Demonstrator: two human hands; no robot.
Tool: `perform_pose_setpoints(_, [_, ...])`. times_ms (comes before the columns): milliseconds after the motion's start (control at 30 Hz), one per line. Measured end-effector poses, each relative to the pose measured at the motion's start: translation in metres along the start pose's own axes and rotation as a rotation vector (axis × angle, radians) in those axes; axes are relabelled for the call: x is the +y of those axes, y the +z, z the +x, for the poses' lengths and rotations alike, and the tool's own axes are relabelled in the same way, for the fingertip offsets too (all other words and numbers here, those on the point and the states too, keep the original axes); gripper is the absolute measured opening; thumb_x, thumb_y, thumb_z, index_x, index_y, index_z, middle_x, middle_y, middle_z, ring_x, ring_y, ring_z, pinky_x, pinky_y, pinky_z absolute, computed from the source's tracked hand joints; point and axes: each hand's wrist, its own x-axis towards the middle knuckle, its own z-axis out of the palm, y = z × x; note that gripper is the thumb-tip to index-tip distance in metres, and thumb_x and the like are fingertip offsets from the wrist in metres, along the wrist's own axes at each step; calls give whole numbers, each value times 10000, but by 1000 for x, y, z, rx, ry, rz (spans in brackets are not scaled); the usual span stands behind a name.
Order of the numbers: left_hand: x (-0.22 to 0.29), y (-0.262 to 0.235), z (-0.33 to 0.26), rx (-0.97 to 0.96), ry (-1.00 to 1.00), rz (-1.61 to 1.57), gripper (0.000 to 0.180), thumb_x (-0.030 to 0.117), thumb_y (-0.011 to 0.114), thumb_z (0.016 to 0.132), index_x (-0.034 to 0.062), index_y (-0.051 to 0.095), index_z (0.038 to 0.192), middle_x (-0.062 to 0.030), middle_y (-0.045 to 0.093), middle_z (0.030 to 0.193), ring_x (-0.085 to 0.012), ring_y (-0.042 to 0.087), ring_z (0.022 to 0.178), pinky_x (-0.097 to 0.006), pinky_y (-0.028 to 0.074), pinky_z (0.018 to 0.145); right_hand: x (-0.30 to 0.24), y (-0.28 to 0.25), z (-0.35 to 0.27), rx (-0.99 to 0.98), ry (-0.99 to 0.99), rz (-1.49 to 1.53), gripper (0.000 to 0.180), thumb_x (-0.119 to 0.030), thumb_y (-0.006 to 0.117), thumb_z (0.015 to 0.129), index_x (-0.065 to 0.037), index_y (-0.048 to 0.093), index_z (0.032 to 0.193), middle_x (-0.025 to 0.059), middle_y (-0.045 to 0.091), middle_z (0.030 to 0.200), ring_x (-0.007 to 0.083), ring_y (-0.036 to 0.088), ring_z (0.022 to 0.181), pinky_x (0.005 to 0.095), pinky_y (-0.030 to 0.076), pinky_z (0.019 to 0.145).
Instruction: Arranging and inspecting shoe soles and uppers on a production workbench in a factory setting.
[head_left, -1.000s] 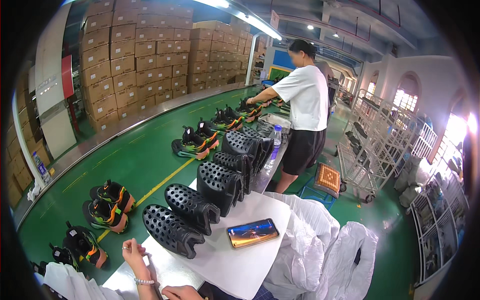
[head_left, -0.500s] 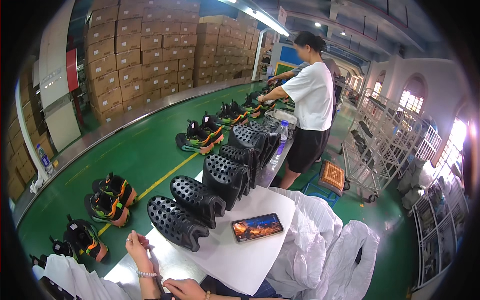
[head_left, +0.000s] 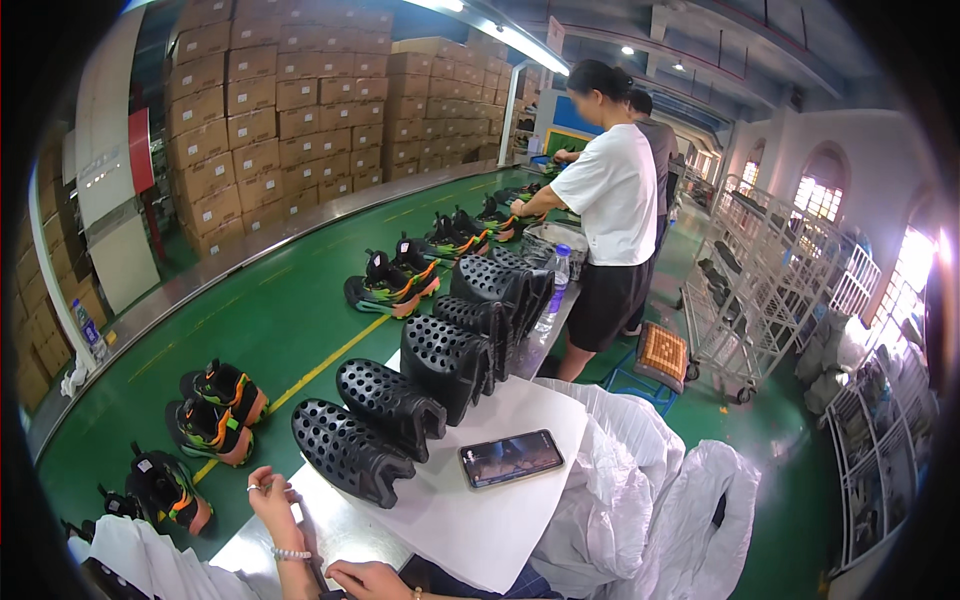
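On a factory floor, a person's left hand [head_left: 272,497] rests at the near edge of a white surface [head_left: 470,520], a ring on one finger and a bead bracelet [head_left: 292,553] at the wrist. The fingers curl loosely with nothing visibly in them; whether this grip is closing on anything cannot be told. The right hand [head_left: 370,578] lies low at the frame's bottom edge, knuckles up, its fingers hidden, so its grip cannot be told either.

Just beyond the left hand, almost touching it, sits the nearest black perforated shoe mould [head_left: 345,450], first in a row of such moulds [head_left: 455,350] that runs away along the surface, each leaning on the next. A smartphone [head_left: 510,458] lies flat on the white surface to the right of the nearest mould, well apart from both hands, its screen lit.

White plastic bags [head_left: 640,500] bulge beside the surface on the right; their contents do not show. On the green conveyor [head_left: 290,310] to the left, pairs of black, orange and green sneakers [head_left: 215,410] stand spaced apart, with more pairs [head_left: 395,280] farther along. Stacked cardboard boxes [head_left: 270,110] fill the back wall.

Farther down the line, a co-worker in a white shirt [head_left: 612,200] stands reaching over the surface, beside a clear bottle [head_left: 560,268]. A wire rack trolley [head_left: 760,270] stands to the right.
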Motion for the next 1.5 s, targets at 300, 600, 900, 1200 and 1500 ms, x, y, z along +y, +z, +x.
perform_pose_setpoints(300, [-10,-12,13,54,-42,-71,100,81,471,890,66,519,976,10,463,635,-80,459,555,-213,387,492,-100,-170,-19,264,-161,-379,328,-239,529,877,-51,509,1145,148,590,1108,328,486,1120,382,398,921])
perform_pose_setpoints(600, [-29,-18,21,-59,21,115,96,78,451,908,63,544,930,20,475,681,-57,453,573,-194,384,516,-8,-250,-32,378,234,-838,508,-298,516,868,-48,378,1288,91,560,1225,321,261,1328,504,158,1081])
perform_pose_setpoints(900, [-42,48,2,-144,-127,-32,185,73,443,909,0,549,1040,-49,624,899,-130,599,754,-247,493,655,17,-214,-77,900,-164,-285,106,-28,619,767,-64,651,861,65,634,710,163,606,611,422,403,953])
perform_pose_setpoints(1200, [-79,64,9,-246,-158,99,202,68,440,906,-12,543,1060,-73,620,942,-147,598,808,-258,485,708,20,-209,-83,779,-244,-169,152,-88,500,809,-52,597,699,53,613,654,241,631,717,527,371,929])
perform_pose_setpoints(1500, [-93,56,22,-337,-150,183,220,62,438,904,-24,536,1081,-97,616,986,-164,596,863,-268,478,762,22,-216,-86,747,-297,-124,109,-59,514,776,-28,597,714,80,619,670,247,625,692,536,413,877])
